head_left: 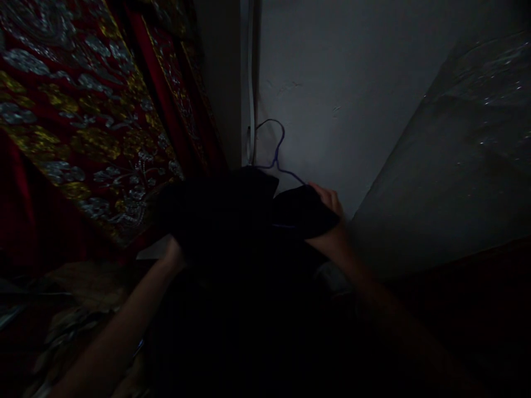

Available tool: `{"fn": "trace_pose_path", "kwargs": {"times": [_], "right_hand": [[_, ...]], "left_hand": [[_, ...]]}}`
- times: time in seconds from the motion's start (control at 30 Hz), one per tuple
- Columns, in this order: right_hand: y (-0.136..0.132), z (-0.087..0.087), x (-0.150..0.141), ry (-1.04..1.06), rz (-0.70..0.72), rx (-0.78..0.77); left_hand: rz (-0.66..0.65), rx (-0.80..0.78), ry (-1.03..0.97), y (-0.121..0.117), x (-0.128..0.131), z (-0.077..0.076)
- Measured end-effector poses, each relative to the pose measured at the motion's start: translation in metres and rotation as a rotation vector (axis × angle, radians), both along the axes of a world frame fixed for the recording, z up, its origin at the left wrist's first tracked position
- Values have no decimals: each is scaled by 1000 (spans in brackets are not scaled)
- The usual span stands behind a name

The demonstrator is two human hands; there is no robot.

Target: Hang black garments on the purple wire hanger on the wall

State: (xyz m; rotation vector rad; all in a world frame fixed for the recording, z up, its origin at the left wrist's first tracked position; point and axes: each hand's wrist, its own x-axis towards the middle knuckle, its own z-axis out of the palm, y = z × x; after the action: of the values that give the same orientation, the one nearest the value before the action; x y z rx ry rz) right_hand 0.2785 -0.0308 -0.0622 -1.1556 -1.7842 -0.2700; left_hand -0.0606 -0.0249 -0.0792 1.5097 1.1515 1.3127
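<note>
Right fingers (327, 197) grip the dark garment (232, 215) beside the wall (340, 88). The left hand (172, 253) is half hidden, its hold unclear.

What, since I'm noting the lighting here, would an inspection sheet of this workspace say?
Surface: too dark to make out below the garment.
Job's things: dark garment with a purple-blue hanger, its hook uppermost.
Clutter: rumpled items at lower left, not identifiable.
Hands: left hand at the garment's left side, fingers hidden; right hand at its right edge, by the hanger's shoulder, grip partly hidden.
Cables: pale upright strip by the wall; cable or trim, cannot tell.
Surroundings: dim light; red cloth patterned in gold and silver at upper left; shiny, film-like sheet at right.
</note>
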Motion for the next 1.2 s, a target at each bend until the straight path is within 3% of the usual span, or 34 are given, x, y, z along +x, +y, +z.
{"fn": "trace_pose_path", "kwargs": {"times": [0.13,0.2,0.3,0.4,0.5,0.57,0.63,0.7,0.8,0.87,1.0,1.1,1.2], "right_hand": [[13,37,1,-72,-71,17],[14,48,-8,-137,-59,-2],[3,53,-22,-211,12,-33],[-19,49,-33,-176,182,-67],[-38,31,-46,107,460,-112],[-47,6,-58,419,564,-136],[-52,-29,-75,717,496,-203],[-56,-68,-91,889,320,-389],[-59,-109,-105,813,404,-822],[-60,-117,-105,722,504,-951],[-60,-103,-93,679,539,-909],[-62,-98,-89,745,487,-871],[-66,-102,-91,843,401,-832]], "left_hand": [[34,-240,-363,-15,4,-43],[116,-279,-411,-21,14,-58],[249,-275,-436,-30,25,-74],[288,-370,-537,-41,32,-89],[319,-446,-636,-54,39,-103],[348,-472,-678,-61,43,-110],[349,-507,-704,-66,47,-113],[296,-556,-726,-71,50,-114],[161,-607,-739,-79,52,-114],[100,-616,-736,-84,53,-115],[69,-633,-750,-90,60,-119],[153,-608,-796,-91,66,-117],[370,-442,-755,-91,67,-112]]}}
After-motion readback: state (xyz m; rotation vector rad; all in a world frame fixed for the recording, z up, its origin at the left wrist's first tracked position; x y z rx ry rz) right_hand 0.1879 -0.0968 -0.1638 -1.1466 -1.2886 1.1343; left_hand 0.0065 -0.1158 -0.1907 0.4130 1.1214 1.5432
